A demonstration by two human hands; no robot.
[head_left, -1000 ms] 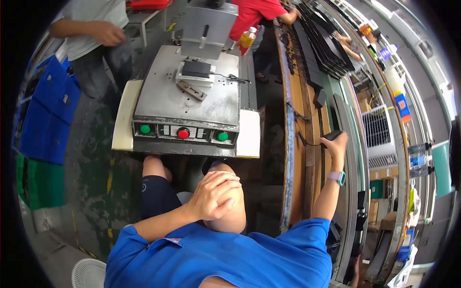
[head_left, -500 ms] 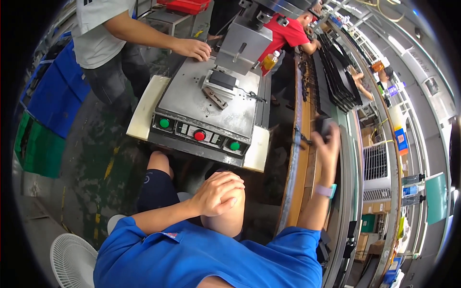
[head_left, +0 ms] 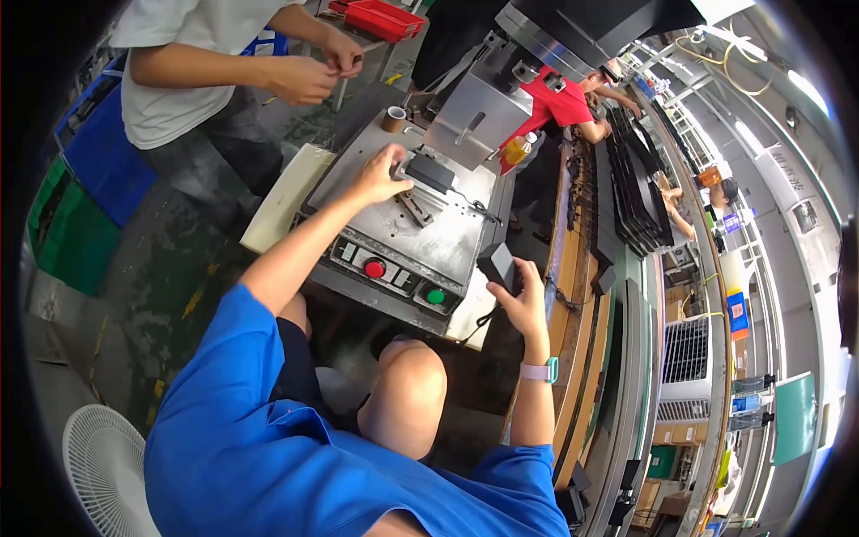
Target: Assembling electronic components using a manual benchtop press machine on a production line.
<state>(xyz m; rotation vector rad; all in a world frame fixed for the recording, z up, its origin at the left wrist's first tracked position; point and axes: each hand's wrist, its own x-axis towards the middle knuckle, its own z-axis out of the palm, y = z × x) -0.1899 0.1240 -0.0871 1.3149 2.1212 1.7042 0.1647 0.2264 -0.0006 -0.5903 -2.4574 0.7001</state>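
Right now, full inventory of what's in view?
press machine: 1, grey steel, centre top, flat work plate in front
control buttons: 1 red, 1 green clearly seen, on the machine's front panel
black block: 1, on the work plate
black box: 1, with a cord, right of the panel
tape roll: 1, brown, back of plate
red tray: 1, top
black flat parts: a stack, on the bench at right
white fan: 1, lower left
co-workers: one in white, one in red
left hand: on the plate, beside the black block
right hand: holds the black box
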